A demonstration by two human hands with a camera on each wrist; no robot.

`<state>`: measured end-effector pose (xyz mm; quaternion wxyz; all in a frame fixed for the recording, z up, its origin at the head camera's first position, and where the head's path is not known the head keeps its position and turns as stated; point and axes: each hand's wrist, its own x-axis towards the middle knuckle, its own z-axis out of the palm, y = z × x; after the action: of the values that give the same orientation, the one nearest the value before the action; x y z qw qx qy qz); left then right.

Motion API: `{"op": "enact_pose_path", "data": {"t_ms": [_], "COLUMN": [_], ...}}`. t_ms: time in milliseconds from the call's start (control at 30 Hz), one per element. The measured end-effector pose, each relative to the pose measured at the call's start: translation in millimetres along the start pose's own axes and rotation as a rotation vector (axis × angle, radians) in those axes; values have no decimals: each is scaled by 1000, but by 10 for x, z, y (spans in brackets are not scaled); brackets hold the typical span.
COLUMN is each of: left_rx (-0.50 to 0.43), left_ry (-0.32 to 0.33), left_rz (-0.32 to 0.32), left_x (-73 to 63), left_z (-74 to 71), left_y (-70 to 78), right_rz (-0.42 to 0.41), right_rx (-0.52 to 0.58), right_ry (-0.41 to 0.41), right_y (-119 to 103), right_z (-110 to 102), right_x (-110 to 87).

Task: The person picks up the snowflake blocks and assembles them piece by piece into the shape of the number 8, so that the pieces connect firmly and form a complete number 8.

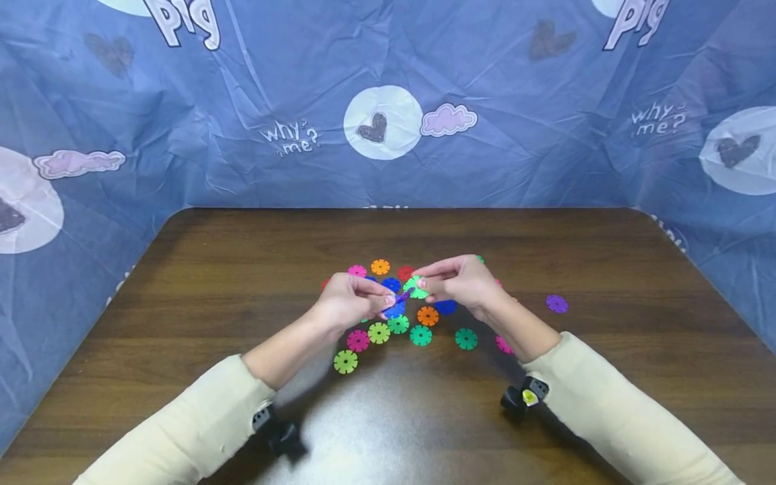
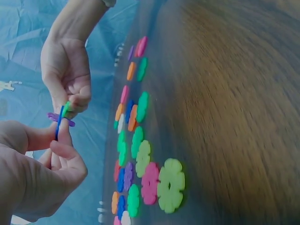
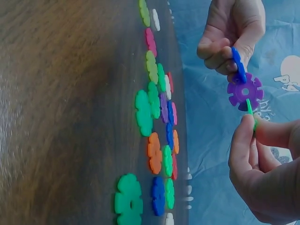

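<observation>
My curtained-off nook, kind of room unclear, round-cornered brown wood-grain table [image 1: 242,256] before me, wrinkled blue cartoon-print sheet [image 1: 327,60] around three sides

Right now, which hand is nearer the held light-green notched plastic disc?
Right: right hand pinches the green disc; left hand sits apart, across a purple notched plastic disc.
</observation>
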<state>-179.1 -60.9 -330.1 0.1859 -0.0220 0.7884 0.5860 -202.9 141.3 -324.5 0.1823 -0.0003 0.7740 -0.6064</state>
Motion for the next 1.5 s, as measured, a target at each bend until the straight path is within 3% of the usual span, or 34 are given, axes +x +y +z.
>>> {"op": "enact_pose_path", "data": {"t_ms": [233, 333, 467, 700, 1000, 1267, 1500], "left_rx": [-156, -238, -255, -144, -187, -139, -109], "left_ry": [-5, -9, -18, 13, 22, -7, -7], "left_rz": [-2, -1, 4, -23, -40, -72, -86], "left_x": [-44, -66, -89, -86, 2, -11, 16], "left_z": [11, 26, 35, 46, 27, 47, 72], "left_y": [-10, -12, -35, -81, -135, -82, -79], "right_rz": [69, 76, 74, 125, 170, 156, 154], "right_rx": [272, 326, 314, 275, 198, 161, 191], "right_ry": [-26, -59, -80, -114, -168, -143, -144], "right_y": [-25, -43, -35, 80, 212, 182, 156], "right_z": [-6, -18, -13, 45, 151, 157, 170], "right_x": [19, 20, 25, 40, -15, -37, -64]}}
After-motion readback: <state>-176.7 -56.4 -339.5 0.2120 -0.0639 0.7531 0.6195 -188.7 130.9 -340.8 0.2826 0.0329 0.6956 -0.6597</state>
